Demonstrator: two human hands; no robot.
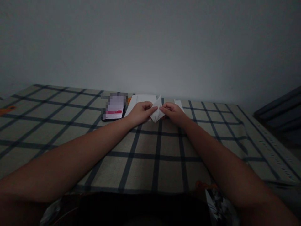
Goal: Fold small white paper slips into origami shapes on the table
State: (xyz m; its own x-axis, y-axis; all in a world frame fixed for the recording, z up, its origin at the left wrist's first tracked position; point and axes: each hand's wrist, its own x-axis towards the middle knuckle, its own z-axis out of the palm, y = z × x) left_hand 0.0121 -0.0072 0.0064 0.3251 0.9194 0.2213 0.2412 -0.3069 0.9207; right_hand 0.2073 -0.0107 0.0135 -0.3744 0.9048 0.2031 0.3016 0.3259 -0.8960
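Note:
A small piece of folded white paper (156, 113), pointed at its top and bottom, is held up between my two hands above the tablecloth. My left hand (141, 112) pinches its left side with thumb and fingers. On the other side, my right hand (172, 112) grips the right edge, the thumb pressed on the near face. Behind my left hand lie flat white sheets (141, 98), partly covered by that hand. Another white item (178, 103) shows just behind my right hand; what it is I cannot tell.
A phone (115, 106) with a lit, partly blurred screen lies left of the sheets. The checked tablecloth (145, 157) covers the table up to a plain wall (150, 47). An orange patch (8, 110) shows at the far left. Dark striped fabric (279, 110) stands at the right.

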